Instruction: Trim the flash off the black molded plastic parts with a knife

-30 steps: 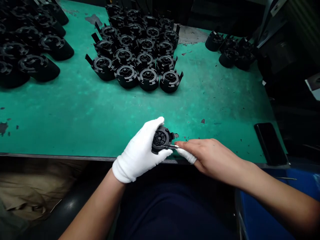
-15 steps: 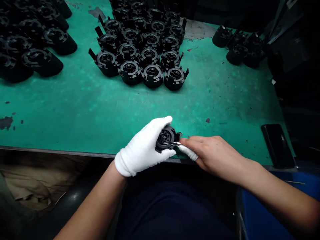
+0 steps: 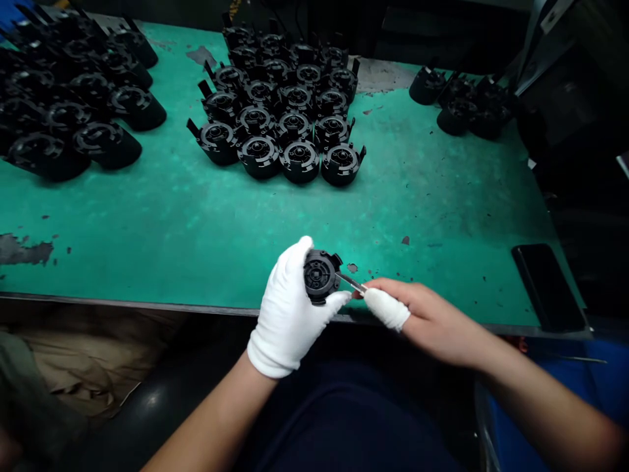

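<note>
In a white glove, my left hand (image 3: 289, 311) is closed around a round black plastic part (image 3: 320, 275) above the table's front edge. The part's ribbed face with a central hub is turned up, and a tab juts out at its upper right. My right hand (image 3: 410, 308), bare except for a white cover on the thumb, grips a slim knife (image 3: 350, 282) with a pointed metal blade. The blade's tip is at the right rim of the part; whether it touches cannot be made out. Most of the knife's handle is hidden in my fingers.
Several black cup-shaped parts (image 3: 299, 160) stand in rows on the green table (image 3: 196, 229). More stand at the left (image 3: 111, 144) and a smaller group at the far right (image 3: 457, 118). A black phone (image 3: 549, 287) lies by the right edge. Below is a blue container (image 3: 565, 387).
The knife's blade has drawn back from over the part's face to its right rim. My left hand has turned the part slightly, and the camera view has shifted a little.
</note>
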The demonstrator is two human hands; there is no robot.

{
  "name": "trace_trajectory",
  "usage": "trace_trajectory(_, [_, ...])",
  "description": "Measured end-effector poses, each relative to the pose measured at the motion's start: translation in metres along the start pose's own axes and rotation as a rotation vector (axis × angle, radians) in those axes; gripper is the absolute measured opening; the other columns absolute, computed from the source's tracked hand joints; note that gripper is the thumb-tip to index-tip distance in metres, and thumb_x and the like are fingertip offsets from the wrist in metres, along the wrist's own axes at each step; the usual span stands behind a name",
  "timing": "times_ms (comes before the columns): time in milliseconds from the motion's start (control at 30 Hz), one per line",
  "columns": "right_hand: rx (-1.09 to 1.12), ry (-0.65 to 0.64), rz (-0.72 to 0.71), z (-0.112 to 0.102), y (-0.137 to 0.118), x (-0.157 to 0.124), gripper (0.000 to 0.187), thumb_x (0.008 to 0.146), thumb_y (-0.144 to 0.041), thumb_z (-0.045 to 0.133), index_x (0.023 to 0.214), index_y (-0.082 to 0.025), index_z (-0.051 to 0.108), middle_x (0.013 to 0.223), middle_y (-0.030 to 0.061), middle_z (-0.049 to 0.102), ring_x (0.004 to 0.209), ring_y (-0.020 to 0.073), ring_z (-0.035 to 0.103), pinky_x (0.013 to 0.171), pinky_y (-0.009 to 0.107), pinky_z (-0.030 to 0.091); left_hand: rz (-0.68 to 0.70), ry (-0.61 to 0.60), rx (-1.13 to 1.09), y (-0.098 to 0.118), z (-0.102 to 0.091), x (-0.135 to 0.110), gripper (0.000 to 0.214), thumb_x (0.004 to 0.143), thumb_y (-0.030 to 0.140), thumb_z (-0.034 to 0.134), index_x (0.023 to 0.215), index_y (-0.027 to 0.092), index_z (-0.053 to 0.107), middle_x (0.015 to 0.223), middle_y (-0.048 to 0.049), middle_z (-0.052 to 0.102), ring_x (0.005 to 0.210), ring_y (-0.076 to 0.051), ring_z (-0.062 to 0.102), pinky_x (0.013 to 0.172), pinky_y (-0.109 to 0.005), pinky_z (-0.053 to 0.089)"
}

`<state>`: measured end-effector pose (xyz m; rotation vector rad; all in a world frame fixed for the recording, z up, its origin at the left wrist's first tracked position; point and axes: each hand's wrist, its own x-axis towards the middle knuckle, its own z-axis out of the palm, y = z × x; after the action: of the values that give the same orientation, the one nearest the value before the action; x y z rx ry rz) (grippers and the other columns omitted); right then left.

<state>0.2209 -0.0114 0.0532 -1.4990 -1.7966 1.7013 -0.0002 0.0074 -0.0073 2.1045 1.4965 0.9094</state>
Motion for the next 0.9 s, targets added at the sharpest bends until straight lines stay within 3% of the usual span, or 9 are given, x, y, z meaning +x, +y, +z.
trace_trajectory(100, [0.530, -0.014, 0.232, 0.047, 0.014, -0.012, 0.029, 0.101, -0.036, 0.045, 0.121, -0.023, 0.060, 0.076, -0.0027, 0.054, 0.054, 0.0093, 0.044, 0.048, 0.021, 0.033, -0.066, 0.095, 0.030, 0.003, 0.009, -0.014, 0.102, 0.072, 0.044, 0.083, 0.152, 0.014, 0.026, 0.143, -0.0201, 0.049, 0.136, -0.033, 0.049, 0.116, -0.048, 0.042])
trace_trajectory(200, [0.810, -0.047, 0.317, 0.079, 0.018, -0.012, 0.028, 0.099, -0.032, 0.046, 0.124, -0.022, 0.056, 0.073, -0.0051, 0.047, 0.049, 0.0070, 0.035, 0.043, 0.020, 0.025, -0.090, 0.072, 0.023, 0.004, 0.010, -0.016, 0.101, 0.072, 0.041, 0.084, 0.152, 0.016, 0.028, 0.143, -0.0180, 0.049, 0.136, -0.030, 0.049, 0.117, -0.047, 0.041])
trace_trajectory(367, [0.731, 0.027, 0.111, 0.082, 0.004, -0.012, 0.022, 0.100, -0.036, 0.050, 0.108, -0.021, 0.063, 0.072, -0.0038, 0.051, 0.056, 0.0074, 0.041, 0.050, 0.021, 0.032, -0.090, 0.062, 0.052, 0.006, 0.006, -0.010, 0.098, 0.073, 0.044, 0.083, 0.150, 0.016, 0.031, 0.142, -0.0184, 0.050, 0.135, -0.030, 0.050, 0.116, -0.047, 0.042])
trace_trajectory(467, [0.714, -0.114, -0.074, 0.084, -0.012, -0.016, 0.014, 0.088, -0.031, 0.067, 0.096, -0.019, 0.066, 0.070, -0.0034, 0.055, 0.060, 0.0082, 0.048, 0.055, 0.022, 0.037, -0.070, 0.068, 0.096, 0.004, 0.007, -0.010, 0.099, 0.072, 0.048, 0.083, 0.150, 0.016, 0.032, 0.140, -0.0185, 0.052, 0.135, -0.032, 0.050, 0.116, -0.049, 0.042])
trace_trajectory(500, [0.769, -0.171, -0.065, 0.087, -0.016, -0.017, 0.014, 0.086, -0.030, 0.068, 0.095, -0.020, 0.066, 0.068, -0.0039, 0.055, 0.058, 0.0079, 0.047, 0.053, 0.022, 0.036, -0.073, 0.082, 0.101, 0.003, 0.008, -0.012, 0.101, 0.071, 0.050, 0.083, 0.150, 0.016, 0.032, 0.140, -0.0184, 0.052, 0.135, -0.032, 0.051, 0.116, -0.049, 0.042])
trace_trajectory(567, [0.984, -0.213, 0.096, 0.096, -0.020, -0.015, 0.015, 0.089, -0.033, 0.062, 0.098, -0.022, 0.063, 0.063, -0.0063, 0.049, 0.047, 0.0061, 0.037, 0.043, 0.020, 0.029, -0.101, 0.122, 0.080, 0.000, 0.011, -0.015, 0.108, 0.067, 0.053, 0.085, 0.151, 0.016, 0.029, 0.138, -0.0178, 0.053, 0.132, -0.032, 0.053, 0.114, -0.049, 0.044])
trace_trajectory(667, [1.296, -0.120, 0.350, 0.110, -0.014, -0.009, 0.015, 0.092, -0.036, 0.052, 0.098, -0.023, 0.057, 0.059, -0.0092, 0.039, 0.041, 0.0051, 0.021, 0.034, 0.017, 0.018, -0.129, 0.187, 0.049, -0.003, 0.015, -0.022, 0.114, 0.064, 0.055, 0.087, 0.153, 0.017, 0.025, 0.138, -0.0175, 0.053, 0.129, -0.031, 0.056, 0.112, -0.047, 0.046])
trace_trajectory(767, [1.398, -0.017, 0.371, 0.120, -0.007, -0.003, 0.019, 0.092, -0.041, 0.056, 0.095, -0.022, 0.056, 0.059, -0.0093, 0.039, 0.041, 0.0047, 0.021, 0.032, 0.015, 0.018, -0.106, 0.235, 0.112, -0.002, 0.016, -0.025, 0.107, 0.063, 0.056, 0.087, 0.147, 0.015, 0.034, 0.134, -0.0176, 0.055, 0.126, -0.032, 0.058, 0.110, -0.048, 0.047])
trace_trajectory(900, [1.448, 0.004, 0.334, 0.131, -0.010, -0.006, 0.019, 0.091, -0.040, 0.059, 0.094, -0.022, 0.054, 0.059, -0.0094, 0.039, 0.042, 0.0039, 0.019, 0.032, 0.013, 0.016, -0.113, 0.246, 0.162, 0.002, 0.015, -0.024, 0.092, 0.066, 0.056, 0.084, 0.137, 0.014, 0.043, 0.130, -0.0176, 0.057, 0.122, -0.033, 0.060, 0.107, -0.048, 0.050])
